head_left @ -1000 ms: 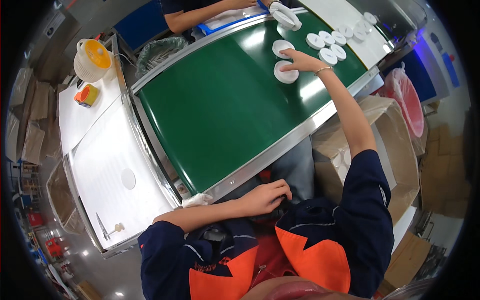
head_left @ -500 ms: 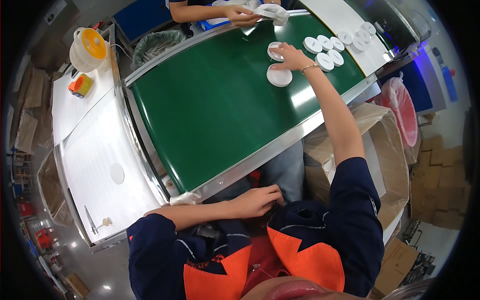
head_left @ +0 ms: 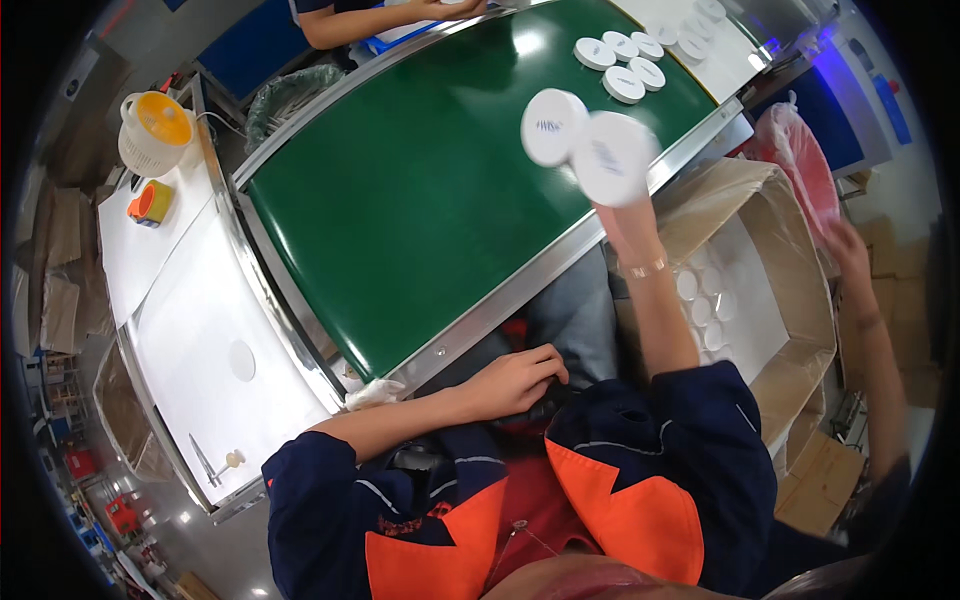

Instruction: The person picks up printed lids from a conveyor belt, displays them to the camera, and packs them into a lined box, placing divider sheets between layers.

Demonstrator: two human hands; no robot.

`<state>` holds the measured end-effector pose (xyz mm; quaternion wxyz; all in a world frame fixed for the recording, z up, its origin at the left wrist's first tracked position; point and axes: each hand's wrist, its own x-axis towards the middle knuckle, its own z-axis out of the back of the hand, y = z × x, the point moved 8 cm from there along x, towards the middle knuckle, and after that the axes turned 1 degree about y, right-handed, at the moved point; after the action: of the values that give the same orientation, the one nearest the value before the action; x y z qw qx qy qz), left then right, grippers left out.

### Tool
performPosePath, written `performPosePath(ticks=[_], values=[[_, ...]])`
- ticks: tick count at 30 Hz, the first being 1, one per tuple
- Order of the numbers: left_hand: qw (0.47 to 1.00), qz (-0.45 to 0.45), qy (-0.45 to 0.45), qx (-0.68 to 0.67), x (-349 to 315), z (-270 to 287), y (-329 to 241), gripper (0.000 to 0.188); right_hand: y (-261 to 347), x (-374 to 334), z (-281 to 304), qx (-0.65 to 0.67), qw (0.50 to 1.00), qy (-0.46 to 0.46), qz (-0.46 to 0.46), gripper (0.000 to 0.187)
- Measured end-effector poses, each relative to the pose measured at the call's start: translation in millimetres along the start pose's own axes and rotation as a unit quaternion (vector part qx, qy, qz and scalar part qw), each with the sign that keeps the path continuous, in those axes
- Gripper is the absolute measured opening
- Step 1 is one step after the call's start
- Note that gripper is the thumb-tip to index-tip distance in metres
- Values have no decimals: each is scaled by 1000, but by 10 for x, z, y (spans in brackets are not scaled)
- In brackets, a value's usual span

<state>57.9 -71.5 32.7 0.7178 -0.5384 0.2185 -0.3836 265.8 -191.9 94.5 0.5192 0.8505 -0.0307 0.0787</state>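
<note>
Lined carton (head_left: 800, 260) holds white discs (head_left: 701, 311); right hand (head_left: 628, 225) pinches two caps (head_left: 612, 158), fingertips hidden; left hand (head_left: 515, 382) curls loosely

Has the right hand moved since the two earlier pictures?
Yes. Judged against the near metal rail, the right hand has drawn back from over the green belt to overlap that rail, with two white discs.

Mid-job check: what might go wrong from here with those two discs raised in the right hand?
1. The left disc or right disc might slip: the fingers of the right hand are hidden behind them, so the grip can't be checked.
2. A dropped disc could strike the metal rail of the green belt.
3. Another person's hand is near the open carton; arms might bump there.
</note>
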Motion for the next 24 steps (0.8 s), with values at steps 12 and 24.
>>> performPosePath(ticks=[12,24], values=[[998,33,3,-45,49,14,0,25,337,-809,-295,443,890,18,-107,55],[997,40,-1,-61,51,36,14,24,320,-885,-388,508,852,68,-108,56]])
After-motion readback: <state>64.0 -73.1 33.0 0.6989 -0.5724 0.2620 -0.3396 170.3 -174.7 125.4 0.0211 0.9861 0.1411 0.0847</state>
